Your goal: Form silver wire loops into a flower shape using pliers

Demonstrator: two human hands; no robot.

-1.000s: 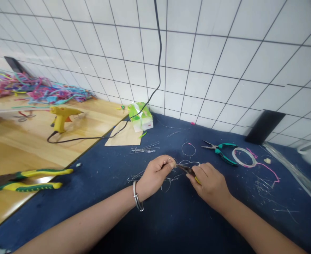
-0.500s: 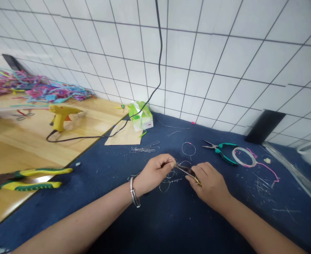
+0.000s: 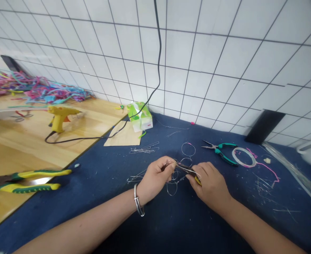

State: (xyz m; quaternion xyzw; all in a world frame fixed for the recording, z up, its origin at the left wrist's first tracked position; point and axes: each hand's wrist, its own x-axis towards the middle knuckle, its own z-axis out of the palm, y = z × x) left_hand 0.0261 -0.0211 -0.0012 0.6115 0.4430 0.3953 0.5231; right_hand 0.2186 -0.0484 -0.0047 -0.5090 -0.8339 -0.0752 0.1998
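My left hand (image 3: 156, 174), with a silver bangle on the wrist, pinches a thin silver wire piece (image 3: 172, 185) bent into small loops, held just above the dark blue cloth (image 3: 97, 183). My right hand (image 3: 210, 183) is closed round small pliers (image 3: 188, 171) with yellow handles. The plier tips meet the wire right beside my left fingertips. A wire loop hangs below between both hands.
Green-handled pliers (image 3: 220, 151), a wire ring (image 3: 188, 149) and a clear ring with pink cord (image 3: 244, 157) lie beyond my hands. Cut wire bits (image 3: 144, 149) sit left. On the wooden table are a yellow glue gun (image 3: 60, 116), large yellow-green pliers (image 3: 25, 178) and a tissue pack (image 3: 139, 116).
The hanging wire loop has shifted slightly lower and to the right between my hands. Both hands stay in nearly the same place.
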